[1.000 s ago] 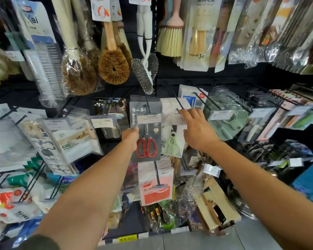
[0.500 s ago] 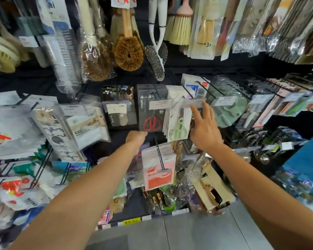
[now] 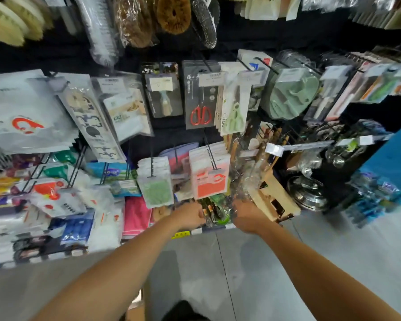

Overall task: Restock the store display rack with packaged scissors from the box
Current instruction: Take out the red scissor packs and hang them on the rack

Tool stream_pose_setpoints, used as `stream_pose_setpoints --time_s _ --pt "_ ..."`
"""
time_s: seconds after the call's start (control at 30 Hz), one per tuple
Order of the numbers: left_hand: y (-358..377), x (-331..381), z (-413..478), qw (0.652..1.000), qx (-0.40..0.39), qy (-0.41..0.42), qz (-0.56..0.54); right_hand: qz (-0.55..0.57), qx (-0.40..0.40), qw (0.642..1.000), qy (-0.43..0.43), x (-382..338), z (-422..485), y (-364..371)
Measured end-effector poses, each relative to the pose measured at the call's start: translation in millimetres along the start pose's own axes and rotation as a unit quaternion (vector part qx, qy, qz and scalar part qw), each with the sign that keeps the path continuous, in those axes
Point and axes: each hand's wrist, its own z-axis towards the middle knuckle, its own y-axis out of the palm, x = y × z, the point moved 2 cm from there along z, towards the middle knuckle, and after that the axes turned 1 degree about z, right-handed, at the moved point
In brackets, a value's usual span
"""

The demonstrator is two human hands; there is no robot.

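Where the rack begins on the left, white bags (image 3: 26, 117) with a red mark are hung on hooks, and a pink pack (image 3: 137, 216) is seen lower down, near the floor. Just right of it, a green pack (image 3: 156, 184) is hung on a black hook. Below that, the left hand (image 3: 190, 216) is held out low, with its fingers curled in against a clear-wrapped bundle (image 3: 218, 215) at the foot of the rack. Whether the bundle is gripped cannot be told, for that part is blurred. Above the hands, an orange pack (image 3: 210, 179) is hung. Higher up, the red scissors pack (image 3: 200, 96) is found on its hook, well apart from both hands. Just beside it, a green scissors pack (image 3: 234, 105) is hung. The right hand (image 3: 248, 216) is stretched to the other side of the bundle. Its fingers are hidden, so its grip cannot be told. Further right, a wooden block (image 3: 273, 198), a shiny pot lid (image 3: 308, 191) and a blue panel (image 3: 391, 158) are seen.
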Motion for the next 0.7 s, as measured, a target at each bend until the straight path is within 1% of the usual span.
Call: stream_pose_setpoints --time_s 0.13,0.23,0.37,0.4,0.47,0.57,0.63,0.7 --pt "70.2 -9.5 -42.4 0.996 -0.067 -0.028 0.051 0.021 -0.09 0.996 0.012 12.4 -34.9 73.1" --pt "119.3 -15.8 -79.8 0.988 -0.126 -0.07 0.061 0.027 -0.158 0.987 0.005 17.9 -62.8 131.8" --pt "165.7 -32.9 -140.0 0.974 -0.199 -0.094 0.058 0.035 -0.242 0.97 -0.02 10.7 -110.7 195.8" --pt "174.9 -39.7 -157.0 0.97 -0.21 -0.112 0.047 0.039 -0.252 0.967 -0.023 5.9 -122.9 205.8" --pt "189.9 -52.9 -188.6 0.966 -0.224 -0.123 0.047 0.036 -0.265 0.963 -0.037 -5.1 -142.4 224.1" --pt "214.8 -72.4 -230.0 0.959 -0.241 -0.146 0.027 -0.007 -0.291 0.955 -0.051 -21.8 -164.8 253.5" --pt "231.6 -87.0 -252.7 0.951 -0.266 -0.159 0.011 -0.018 -0.299 0.953 -0.053 -35.2 -176.8 277.9" --pt "242.5 -104.3 -272.5 0.945 -0.272 -0.181 -0.01 -0.019 -0.312 0.947 -0.071 -54.0 -184.5 301.7"
